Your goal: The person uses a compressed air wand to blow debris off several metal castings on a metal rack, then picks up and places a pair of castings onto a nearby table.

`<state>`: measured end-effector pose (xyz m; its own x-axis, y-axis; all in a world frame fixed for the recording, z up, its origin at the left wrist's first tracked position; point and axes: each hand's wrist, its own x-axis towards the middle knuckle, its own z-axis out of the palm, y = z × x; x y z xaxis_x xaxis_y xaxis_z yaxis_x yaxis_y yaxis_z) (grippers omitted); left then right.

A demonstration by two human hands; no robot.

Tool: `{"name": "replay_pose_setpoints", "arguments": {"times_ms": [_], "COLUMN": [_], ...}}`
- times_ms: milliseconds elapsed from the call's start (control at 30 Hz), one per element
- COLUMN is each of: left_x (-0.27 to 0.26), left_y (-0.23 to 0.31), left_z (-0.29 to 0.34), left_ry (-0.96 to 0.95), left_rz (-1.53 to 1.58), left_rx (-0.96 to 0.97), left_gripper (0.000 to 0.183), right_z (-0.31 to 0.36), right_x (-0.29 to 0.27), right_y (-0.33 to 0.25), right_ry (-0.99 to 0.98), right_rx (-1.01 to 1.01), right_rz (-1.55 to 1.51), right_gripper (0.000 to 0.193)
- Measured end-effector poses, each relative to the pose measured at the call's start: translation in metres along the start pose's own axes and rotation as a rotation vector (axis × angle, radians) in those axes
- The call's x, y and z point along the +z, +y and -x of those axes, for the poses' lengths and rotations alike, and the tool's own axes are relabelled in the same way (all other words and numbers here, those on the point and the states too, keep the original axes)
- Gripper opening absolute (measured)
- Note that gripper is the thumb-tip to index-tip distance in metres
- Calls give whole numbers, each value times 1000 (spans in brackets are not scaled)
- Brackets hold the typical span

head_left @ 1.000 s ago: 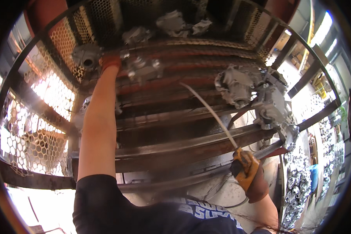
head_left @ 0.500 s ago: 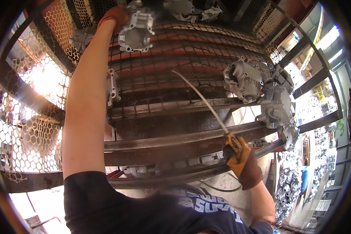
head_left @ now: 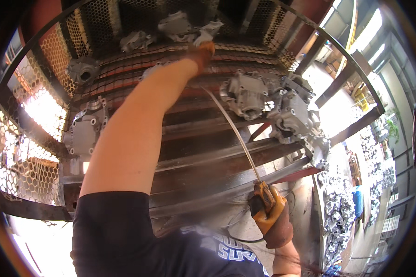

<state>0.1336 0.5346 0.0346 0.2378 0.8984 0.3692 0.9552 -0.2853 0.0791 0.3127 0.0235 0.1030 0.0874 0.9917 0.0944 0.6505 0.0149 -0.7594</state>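
Note:
My left hand, in a brown and orange work glove, stretches to the back of the mesh-floored rack. It is at the lower edge of a small grey metal casting; motion blur hides how the fingers sit. Near my body, my right hand, gloved the same way, is closed round the handle of an air gun. The air gun's long thin metal tube slants up and left over the rack bars. Beside the left hand lies another grey casting, and one more is partly covered by my forearm.
More grey castings lie at the left, far left and right, with several clustered at the right edge. Honeycomb mesh walls the left side. A dark hose curves below. Beyond stand heaps of castings.
My left hand has left the casting at the back left and moved right to another one. The view has shifted right. My right hand still grips the air gun.

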Motion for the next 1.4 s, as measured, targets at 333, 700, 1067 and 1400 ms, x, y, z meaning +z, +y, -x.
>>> {"name": "replay_pose_setpoints", "arguments": {"times_ms": [333, 700, 1067, 1400], "left_x": [-23, -216, -205, -160], "left_y": [23, -91, -42, -20], "left_z": [14, 51, 213, 358], "left_ry": [176, 365, 60, 127], "left_rz": [-415, -1214, -332, -233], "left_rx": [-15, 32, -253, -446], "left_gripper": [31, 13, 28, 41], "right_z": [54, 63, 56, -25], "right_x": [-36, -51, -59, -20], "right_y": [29, 45, 70, 15], "right_ry": [158, 71, -10, 127], "right_rx": [63, -58, -76, -405], "right_rz": [-25, -55, -108, 292], "right_gripper": [11, 20, 51, 48]}}
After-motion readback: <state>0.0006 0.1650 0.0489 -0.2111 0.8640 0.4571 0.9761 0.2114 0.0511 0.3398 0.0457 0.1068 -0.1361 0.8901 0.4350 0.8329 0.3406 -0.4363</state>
